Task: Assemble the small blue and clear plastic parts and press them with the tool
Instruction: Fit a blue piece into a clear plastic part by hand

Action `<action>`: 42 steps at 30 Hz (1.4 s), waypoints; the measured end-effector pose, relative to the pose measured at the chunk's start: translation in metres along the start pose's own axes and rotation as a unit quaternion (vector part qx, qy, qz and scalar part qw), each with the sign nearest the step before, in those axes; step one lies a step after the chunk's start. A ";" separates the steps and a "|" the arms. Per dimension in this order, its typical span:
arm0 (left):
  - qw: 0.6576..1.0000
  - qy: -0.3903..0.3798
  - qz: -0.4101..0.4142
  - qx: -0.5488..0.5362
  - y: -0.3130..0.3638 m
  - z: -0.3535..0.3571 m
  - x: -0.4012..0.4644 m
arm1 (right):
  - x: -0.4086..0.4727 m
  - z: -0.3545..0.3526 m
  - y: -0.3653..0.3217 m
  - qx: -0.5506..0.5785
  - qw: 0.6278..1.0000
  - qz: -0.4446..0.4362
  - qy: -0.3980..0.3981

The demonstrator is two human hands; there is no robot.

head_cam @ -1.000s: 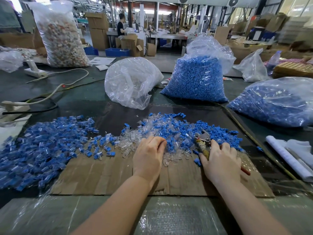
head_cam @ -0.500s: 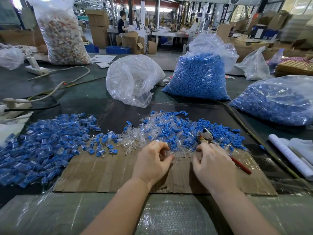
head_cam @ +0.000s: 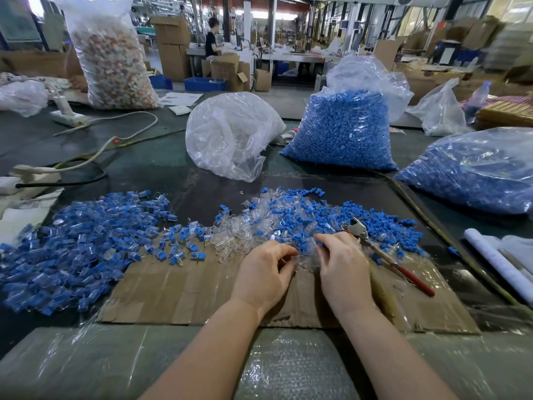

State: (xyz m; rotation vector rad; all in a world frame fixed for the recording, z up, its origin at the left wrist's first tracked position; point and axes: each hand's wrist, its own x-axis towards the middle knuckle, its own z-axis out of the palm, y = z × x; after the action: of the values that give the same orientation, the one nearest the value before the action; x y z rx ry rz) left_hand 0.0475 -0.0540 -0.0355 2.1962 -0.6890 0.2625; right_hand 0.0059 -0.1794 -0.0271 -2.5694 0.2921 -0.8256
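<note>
Both hands work at the near middle of the table (head_cam: 86,145), over a flat cardboard sheet (head_cam: 184,290) that lies along the table's near edge. Left hand (head_cam: 264,275): fingers curled, tips pinching a small clear plastic part (head_cam: 298,259) at the near fringe of the mixed pile. Right hand (head_cam: 344,269): fingers curled inward, tips meeting the left hand's at the same spot; what its grip closes on is too small to tell, though it appears to pinch a part there.

Mixed pile of loose blue and clear parts (head_cam: 291,217) spreads across the far edge of the cardboard, just beyond both hands. The tool (head_cam: 383,255), pliers-like with a metal head and red handle, lies on the cardboard just right of the right hand, head resting on the pile, handle toward the table's near right; neither hand touches it.

Heap of joined blue-and-clear pieces (head_cam: 78,241) covers the table's left side, partly over the cardboard's left edge.

Far side of the table: crumpled clear bag (head_cam: 230,134) at centre, full bag of blue parts (head_cam: 343,131) to its right, another bag of blue parts (head_cam: 473,171) lying at the right edge. White cable (head_cam: 115,140) runs along the far left.
</note>
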 end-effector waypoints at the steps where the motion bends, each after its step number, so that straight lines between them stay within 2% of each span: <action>1: 1.000 -0.004 -0.002 0.001 0.000 0.000 0.000 | -0.001 0.002 -0.001 0.016 1.000 -0.007 0.010; 5: 1.000 -0.002 -0.010 -0.020 0.000 -0.002 0.001 | -0.006 0.004 0.001 0.060 0.997 -0.009 0.043; 10: 0.999 0.021 -0.017 -0.038 0.001 -0.004 -0.001 | -0.010 0.003 0.002 0.078 0.995 -0.034 0.043; 17: 0.996 0.038 -0.040 -0.069 0.000 -0.005 0.000 | -0.014 0.001 0.003 0.117 0.992 -0.015 0.044; 28: 0.996 0.016 -0.054 -0.063 -0.004 -0.004 0.000 | -0.017 -0.002 0.001 0.117 0.992 -0.024 0.027; 34: 0.981 0.012 -0.115 -0.156 -0.005 -0.004 0.000 | -0.018 0.000 0.000 0.086 0.995 -0.042 0.001; 42: 0.974 0.001 -0.127 -0.187 -0.005 -0.005 0.000 | -0.018 0.002 -0.001 0.086 0.994 -0.063 -0.004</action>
State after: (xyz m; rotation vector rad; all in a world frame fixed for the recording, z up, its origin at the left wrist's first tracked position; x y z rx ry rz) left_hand 0.0506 -0.0478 -0.0355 1.8928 -0.4081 0.0004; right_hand -0.0073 -0.1723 -0.0369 -2.4485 0.0541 -0.8464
